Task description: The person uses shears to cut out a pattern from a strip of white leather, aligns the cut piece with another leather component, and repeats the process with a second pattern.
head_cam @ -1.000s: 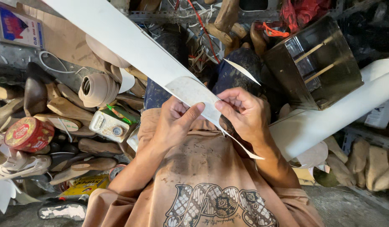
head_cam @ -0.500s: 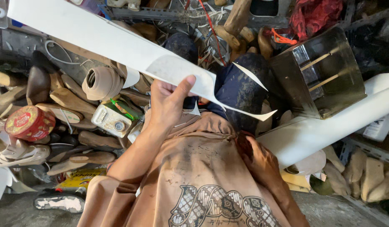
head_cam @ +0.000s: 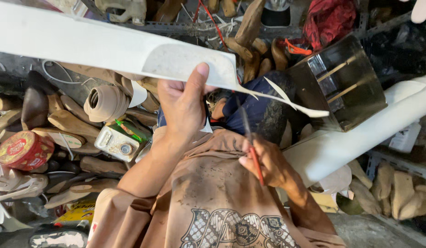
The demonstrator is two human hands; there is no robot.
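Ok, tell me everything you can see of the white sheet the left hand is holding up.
The white sheet is a long, thin, flexible piece, like leather or lining material, partly rolled at its far left end. It stretches across the top of the view from the left edge. Its near end shows a greyish, duller underside and is cut into a curve that tapers to a narrow pointed strip on the right. The left hand pinches it from below, thumb pressed on the grey face. The right hand, holding a thin red-handled tool, does not touch it.
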